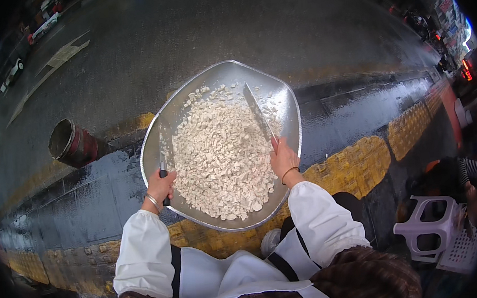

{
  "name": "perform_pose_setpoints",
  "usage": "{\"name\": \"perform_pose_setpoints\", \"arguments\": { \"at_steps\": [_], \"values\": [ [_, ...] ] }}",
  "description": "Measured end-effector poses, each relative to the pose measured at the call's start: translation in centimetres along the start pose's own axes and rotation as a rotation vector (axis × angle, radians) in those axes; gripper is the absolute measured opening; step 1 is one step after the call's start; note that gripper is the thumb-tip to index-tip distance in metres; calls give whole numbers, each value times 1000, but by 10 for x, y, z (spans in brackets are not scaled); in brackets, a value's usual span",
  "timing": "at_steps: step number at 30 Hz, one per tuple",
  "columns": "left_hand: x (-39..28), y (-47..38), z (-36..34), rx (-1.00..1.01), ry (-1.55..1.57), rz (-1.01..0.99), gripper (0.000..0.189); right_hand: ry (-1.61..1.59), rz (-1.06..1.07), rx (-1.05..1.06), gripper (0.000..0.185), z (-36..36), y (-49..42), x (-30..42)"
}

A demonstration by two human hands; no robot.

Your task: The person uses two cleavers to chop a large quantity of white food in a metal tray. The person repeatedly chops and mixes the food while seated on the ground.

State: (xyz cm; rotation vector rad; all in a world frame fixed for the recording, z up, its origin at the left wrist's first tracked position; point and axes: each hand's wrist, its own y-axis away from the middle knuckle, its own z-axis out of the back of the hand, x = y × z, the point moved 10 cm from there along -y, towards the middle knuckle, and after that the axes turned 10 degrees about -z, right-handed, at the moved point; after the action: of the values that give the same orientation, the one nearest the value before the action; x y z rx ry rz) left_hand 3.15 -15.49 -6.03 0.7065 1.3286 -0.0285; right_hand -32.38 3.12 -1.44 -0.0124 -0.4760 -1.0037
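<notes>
In front of me is a wide metal basin (225,71) with a heap of off-white chopped pieces (221,150) in it; their exact kind cannot be told. My left hand (160,186), at the basin's left side, grips the black handle of a knife (163,169). Its blade points away from me along the left inner wall. On the opposite side my right hand (284,160) holds a second knife (258,109), whose handle is hidden by the fingers. That blade slants up and left over the right part of the heap. Smaller bits lie scattered beyond it.
A dirty reddish bucket (80,143) stands left at the kerb, beside the dark road (177,35). Yellow tactile paving (352,164) runs under the basin. At right are a pale plastic stool (429,219), a perforated plastic basket (463,242) and a person's striped sleeve (471,170).
</notes>
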Motion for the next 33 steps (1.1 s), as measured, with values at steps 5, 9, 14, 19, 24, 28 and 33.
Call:
{"name": "perform_pose_setpoints", "arguments": {
  "at_steps": [5, 9, 14, 19, 24, 28, 33],
  "values": [
    [24, -34, 5, 160, -151, 82, 21, -66, -236, 43, 32, -35, -25, -36],
    [26, -25, -47, 206, 13, 123, 21, -194, -140, 185, 34, -72, 3, -20],
    [15, 22, -85, 189, 95, 78, 20, -248, -73, 94, 34, -46, 36, 5],
    [3, 33, -123, 101, 99, 37, 21, -76, 57, 219, 36, -55, 67, 48],
    [-2, 32, -137, 129, 167, 26, 19, -142, 74, 239, 33, -61, 79, 59],
    [8, 33, -116, -94, 203, 61, 17, -251, 103, 231, 32, -70, 86, 73],
    [15, 38, -110, -23, 267, 83, 18, -219, 128, 301, 35, -80, 85, 72]
  ]
}}
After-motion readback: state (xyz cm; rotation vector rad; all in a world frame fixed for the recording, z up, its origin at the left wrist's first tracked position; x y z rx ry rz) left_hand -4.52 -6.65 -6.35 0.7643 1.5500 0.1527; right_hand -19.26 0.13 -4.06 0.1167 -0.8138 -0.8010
